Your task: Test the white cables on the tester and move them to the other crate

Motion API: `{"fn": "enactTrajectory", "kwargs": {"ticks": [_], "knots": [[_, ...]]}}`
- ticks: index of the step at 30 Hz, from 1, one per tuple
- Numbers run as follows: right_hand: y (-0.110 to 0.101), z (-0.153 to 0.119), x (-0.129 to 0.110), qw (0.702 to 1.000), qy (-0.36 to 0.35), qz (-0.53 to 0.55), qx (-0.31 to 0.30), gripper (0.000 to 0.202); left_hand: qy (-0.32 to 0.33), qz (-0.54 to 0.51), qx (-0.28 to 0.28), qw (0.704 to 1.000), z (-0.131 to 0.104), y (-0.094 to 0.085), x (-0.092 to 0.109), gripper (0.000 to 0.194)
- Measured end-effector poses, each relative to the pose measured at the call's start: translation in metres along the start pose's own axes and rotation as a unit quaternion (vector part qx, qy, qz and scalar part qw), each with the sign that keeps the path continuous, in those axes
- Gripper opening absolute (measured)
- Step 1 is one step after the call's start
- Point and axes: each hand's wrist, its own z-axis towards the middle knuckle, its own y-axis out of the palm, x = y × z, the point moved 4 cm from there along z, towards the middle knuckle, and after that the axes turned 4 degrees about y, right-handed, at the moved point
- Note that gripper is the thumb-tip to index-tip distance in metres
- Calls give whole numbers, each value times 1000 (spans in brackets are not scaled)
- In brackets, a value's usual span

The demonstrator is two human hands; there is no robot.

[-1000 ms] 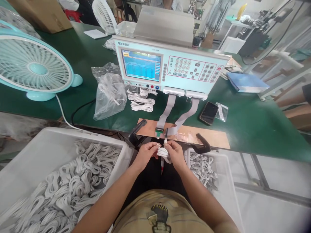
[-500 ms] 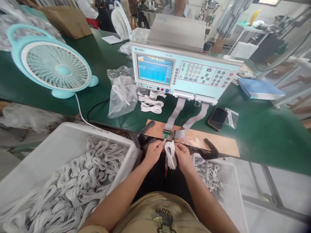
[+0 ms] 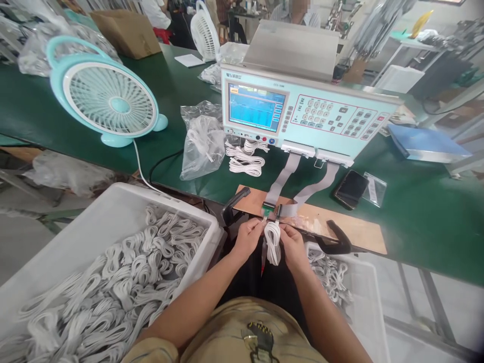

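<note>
A coiled white cable (image 3: 273,243) hangs between my hands at the front edge of a wooden board (image 3: 355,231). My left hand (image 3: 248,236) pinches one end of it beside a small green circuit board (image 3: 268,211). On the other side, my right hand (image 3: 294,243) is closed at the cable's other end, near a black connector; the fingertips are partly hidden. Two grey ribbon cables (image 3: 282,177) run from these connectors up to the tester (image 3: 310,111), whose blue screen is lit.
Left, a large white bin (image 3: 124,194) holds several coiled cables; a smaller bin (image 3: 372,302) stands at right. Black clamps (image 3: 335,242) grip the board. A fan (image 3: 109,103), bagged cables (image 3: 202,141), a phone (image 3: 351,189) and blue folder (image 3: 427,143) lie on the green table.
The whole view has shifted, so things appear further right. Both hands keep nearly the same position at the connectors, with the cable coil between them.
</note>
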Motion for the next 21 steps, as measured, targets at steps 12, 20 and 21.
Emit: {"fn": "enactTrajectory", "kwargs": {"ticks": [12,20,21], "knots": [[-12,9,14,998,10,4,56,25,58,148,74,985,-14,-74,16,30],[-12,10,14,997,13,-4,75,29,-232,488,243,806,-71,-297,-65,28],[-12,9,13,997,7,-19,76,29,-275,502,242,784,-79,-308,-81,32]]}}
